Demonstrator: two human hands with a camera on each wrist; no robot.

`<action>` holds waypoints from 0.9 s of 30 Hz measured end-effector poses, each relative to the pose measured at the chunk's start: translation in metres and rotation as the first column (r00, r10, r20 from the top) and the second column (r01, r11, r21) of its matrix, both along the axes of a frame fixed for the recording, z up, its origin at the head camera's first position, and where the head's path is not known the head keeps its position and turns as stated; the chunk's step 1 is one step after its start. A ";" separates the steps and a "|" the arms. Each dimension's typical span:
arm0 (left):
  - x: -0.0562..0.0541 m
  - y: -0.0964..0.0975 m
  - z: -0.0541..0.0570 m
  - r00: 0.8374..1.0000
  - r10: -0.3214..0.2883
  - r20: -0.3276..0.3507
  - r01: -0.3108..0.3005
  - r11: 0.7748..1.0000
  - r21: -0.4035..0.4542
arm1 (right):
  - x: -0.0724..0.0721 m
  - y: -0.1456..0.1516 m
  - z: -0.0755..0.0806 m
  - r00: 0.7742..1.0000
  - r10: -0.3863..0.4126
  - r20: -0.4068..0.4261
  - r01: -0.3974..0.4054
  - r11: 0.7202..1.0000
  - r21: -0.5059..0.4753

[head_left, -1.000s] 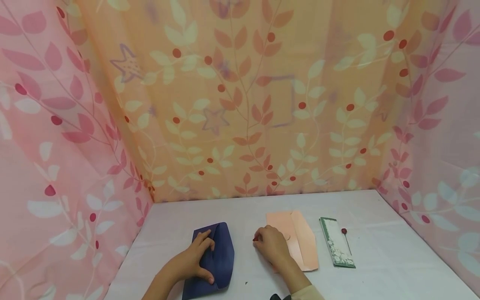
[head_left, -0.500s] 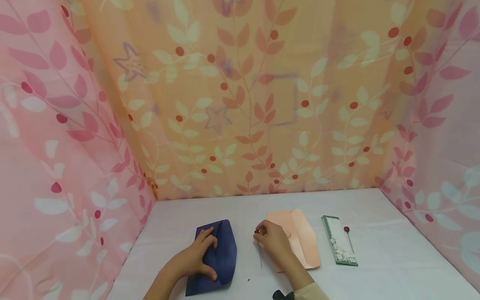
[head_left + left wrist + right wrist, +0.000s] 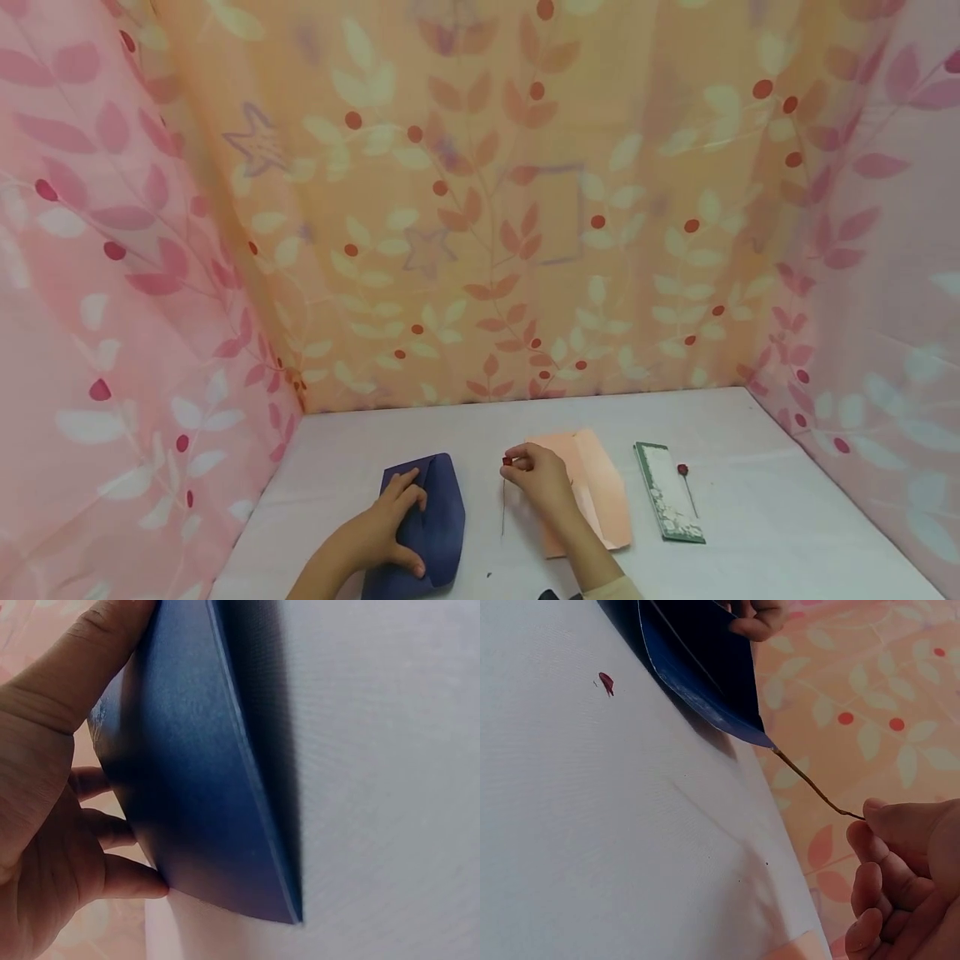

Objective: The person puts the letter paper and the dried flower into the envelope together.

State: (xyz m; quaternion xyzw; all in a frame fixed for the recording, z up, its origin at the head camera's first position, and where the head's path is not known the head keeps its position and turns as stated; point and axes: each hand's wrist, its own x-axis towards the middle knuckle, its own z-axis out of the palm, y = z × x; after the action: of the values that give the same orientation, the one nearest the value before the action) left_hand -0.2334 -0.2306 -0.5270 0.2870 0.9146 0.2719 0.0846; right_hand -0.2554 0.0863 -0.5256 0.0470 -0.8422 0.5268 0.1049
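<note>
Dark blue envelope [image 3: 442, 525] lies on the white table with its flap unfolded to the right. My left hand [image 3: 386, 525] grips it across the mouth, thumb near the close end and bent fingers near the far end; in the left wrist view the blue paper [image 3: 187, 772] stands off the table on one side. Between thumb and forefinger, my right hand [image 3: 540, 479] pinches a small dried red rose [image 3: 507, 460] near its head, and its thin stem [image 3: 810, 782] hangs down. The fingers hide the bloom in the right wrist view.
A peach envelope [image 3: 611, 496] lies partly under my right forearm. Further right are a green-edged flowered card [image 3: 667, 492] and a second dried rose [image 3: 683, 470]. A dark red petal scrap [image 3: 606, 684] lies on the table. Patterned curtains [image 3: 480, 208] enclose the table's back and sides.
My right hand has lifted a little, and the rose's stem, unseen a second ago, now hangs below the fingers. The left hand keeps its hold on the blue envelope. The head view has shifted slightly.
</note>
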 end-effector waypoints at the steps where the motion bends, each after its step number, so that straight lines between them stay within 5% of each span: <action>1: 0.000 -0.001 0.000 1.000 0.001 -0.004 -0.001 1.000 0.003 | 0.000 -0.001 0.001 1.000 0.002 -0.006 -0.002 1.000 -0.008; 27: -0.002 -0.004 0.001 1.000 0.001 0.009 -0.001 1.000 0.024 | 0.000 -0.037 0.003 0.987 0.141 0.079 -0.119 0.966 -0.230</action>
State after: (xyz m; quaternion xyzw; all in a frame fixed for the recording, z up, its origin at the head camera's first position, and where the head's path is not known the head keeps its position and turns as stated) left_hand -0.2355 -0.2342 -0.5263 0.2863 0.9111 0.2842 0.0848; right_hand -0.2557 0.0491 -0.5228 0.0651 -0.7765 0.6257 0.0348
